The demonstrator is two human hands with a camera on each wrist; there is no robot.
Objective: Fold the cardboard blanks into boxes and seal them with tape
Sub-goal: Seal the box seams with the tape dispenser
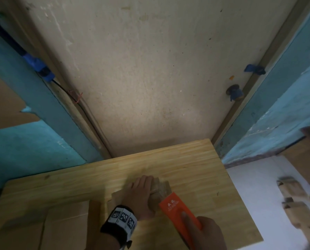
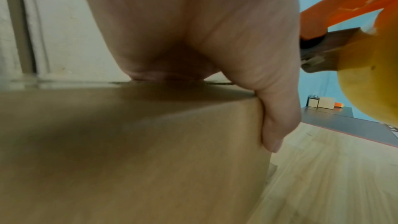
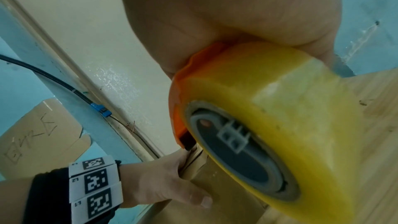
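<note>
Taping is under way near the bench's [image 1: 204,159] far right corner: the left hand [image 1: 139,193] clamps a folded box [image 1: 155,200] while the right hand [image 1: 207,233] grips an orange tape dispenser [image 1: 177,212], its long axis aimed toward that corner. Flat blanks [image 1: 65,221] wait at the near left edge.

From the left wrist, the thumb [image 2: 277,125] presses the box's side.

From the right wrist, the tape roll [image 3: 280,125] rides the closed top flaps; sealing looks unfinished.

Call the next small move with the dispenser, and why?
Probably draw the tape dispenser back along the box top seam. The right hand has its front end on the box and the left hand grips the box steady.
</note>
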